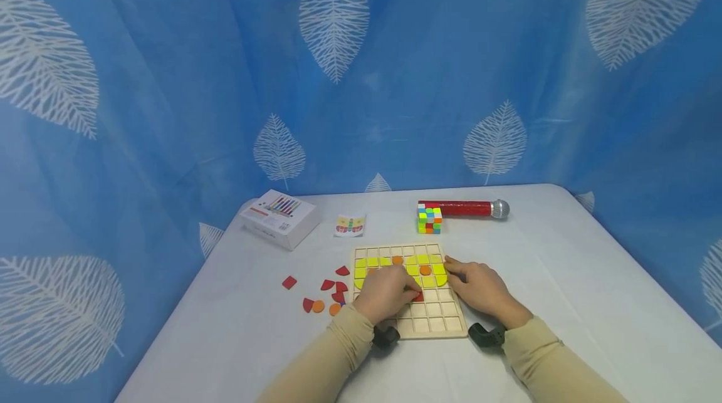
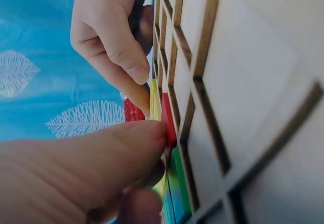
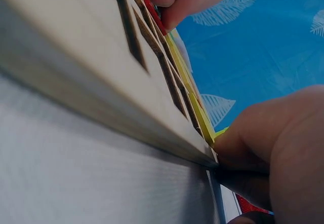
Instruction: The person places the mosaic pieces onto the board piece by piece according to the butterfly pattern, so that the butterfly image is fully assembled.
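A wooden grid board (image 1: 434,326) lies on the table, with yellow tiles (image 1: 440,271) and several orange round tiles (image 1: 425,270) in its far rows. My left hand (image 1: 385,293) reaches over the board's middle and pinches a red tile (image 2: 168,120) between thumb and finger, low over the grid. Close by that tile in the left wrist view is a green tile (image 2: 179,183); part of the board is hidden under this hand. At the board's right edge my right hand (image 1: 479,287) grips the rim, a fingertip against a yellow tile (image 3: 203,120).
Loose red pieces (image 1: 328,284) and orange discs (image 1: 318,306) lie left of the board. Behind it are a white box (image 1: 280,218), a pattern card (image 1: 350,225), a puzzle cube (image 1: 430,220) and a red microphone (image 1: 465,208). A blue leaf-print curtain (image 1: 395,108) hangs behind the table.
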`<state>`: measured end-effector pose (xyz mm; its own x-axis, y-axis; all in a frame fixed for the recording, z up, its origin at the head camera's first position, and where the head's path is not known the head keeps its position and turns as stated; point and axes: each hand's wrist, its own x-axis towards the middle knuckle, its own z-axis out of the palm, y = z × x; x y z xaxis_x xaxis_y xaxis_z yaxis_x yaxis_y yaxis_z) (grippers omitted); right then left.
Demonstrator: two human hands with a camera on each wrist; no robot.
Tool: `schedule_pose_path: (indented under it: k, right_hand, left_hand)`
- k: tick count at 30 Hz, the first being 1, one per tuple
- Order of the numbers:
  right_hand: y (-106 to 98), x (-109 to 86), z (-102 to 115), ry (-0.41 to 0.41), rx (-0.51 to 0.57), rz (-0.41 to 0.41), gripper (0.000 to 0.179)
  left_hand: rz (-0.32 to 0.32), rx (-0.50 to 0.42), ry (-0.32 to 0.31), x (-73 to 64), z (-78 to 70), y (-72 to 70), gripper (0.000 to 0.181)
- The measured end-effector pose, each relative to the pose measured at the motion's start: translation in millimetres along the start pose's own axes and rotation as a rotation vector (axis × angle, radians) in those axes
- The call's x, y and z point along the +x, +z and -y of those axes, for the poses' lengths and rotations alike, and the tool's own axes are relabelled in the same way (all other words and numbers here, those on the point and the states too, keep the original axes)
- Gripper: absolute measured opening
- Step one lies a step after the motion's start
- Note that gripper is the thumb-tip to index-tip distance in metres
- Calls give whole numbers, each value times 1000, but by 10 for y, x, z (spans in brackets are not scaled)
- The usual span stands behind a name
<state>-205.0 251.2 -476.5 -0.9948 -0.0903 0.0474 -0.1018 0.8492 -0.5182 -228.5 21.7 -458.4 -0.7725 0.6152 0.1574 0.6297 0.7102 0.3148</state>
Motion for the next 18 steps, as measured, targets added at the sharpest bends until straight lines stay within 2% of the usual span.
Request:
schedule_pose_path:
  k: [4, 8, 10, 13, 18]
  right_hand:
    - [27, 6, -6, 3, -3, -3, 44]
    - [41, 15, -7, 4, -3, 3, 44]
    - [42, 20, 0, 8, 1, 8, 45]
    - [37, 25, 3, 6, -7, 9, 45]
    - [2, 23, 0, 3, -8, 13, 45]
  left_hand:
    - [-21, 22, -9, -42, 18, -36, 12]
    - [-82, -24, -85, -130, 148, -210, 15]
    - [-118, -43, -139, -192, 297, -341, 15]
    - [-157, -74, -251, -326, 597, -518, 15]
    - [-215, -135, -485, -644, 1104, -717, 18]
